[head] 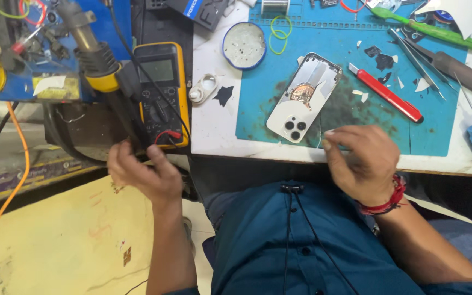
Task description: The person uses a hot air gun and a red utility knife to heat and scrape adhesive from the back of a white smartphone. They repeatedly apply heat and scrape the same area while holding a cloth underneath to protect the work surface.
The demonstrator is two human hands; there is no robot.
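The head camera looks down at our two hands over a messy work table. Our left hand (140, 172) is off the left side of the table, low by the edge. Its fingers curl around the bottom end of a dark hot air tool (102, 60) with a yellow ring, near the black cord, but we cannot tell if the hand really grips it. The tool leans up and to the left, across a yellow meter (162, 93). The meter lies flat just beside the white table (214, 125), and red and black wires plug into its lower end.

Our right hand (364, 161) hovers over the front edge of the blue mat (438, 131). Its fingers are bent in loosely, and the thumb and first finger pinch together at the tips. We cannot tell if something tiny sits between them. A red band is around that wrist.

A white phone back (304, 98) lies on the mat, just up and to the left of our right hand, not touching it. Its glass is broken, and a round copper coil shows in the middle. Three dark camera holes sit at its near end.

A red cutter knife (386, 93) lies on the mat to the right of the phone back. Metal tweezers (416, 63) lie past it. A round blue tin (244, 46) sits at the mat's top left corner.
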